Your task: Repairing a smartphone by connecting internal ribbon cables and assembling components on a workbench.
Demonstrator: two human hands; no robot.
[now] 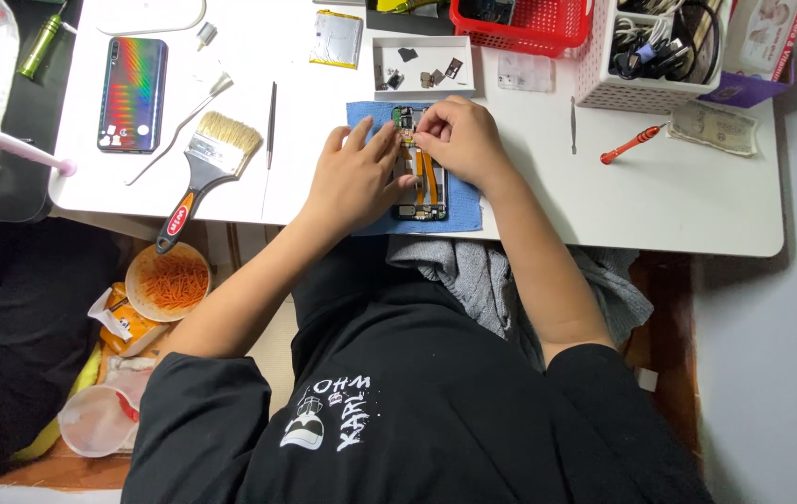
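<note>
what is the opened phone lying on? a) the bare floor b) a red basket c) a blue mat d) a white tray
c: the opened phone lies on a blue mat on the white table, with the left hand and the right hand resting on it.

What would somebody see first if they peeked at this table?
Probably the two hands in the middle: the left hand lies flat on an opened phone on a blue cloth, and the right hand pinches at its insides. Next, the shiny rainbow phone back far left, with a big paintbrush beside it. A red basket sits at the top edge.
</note>
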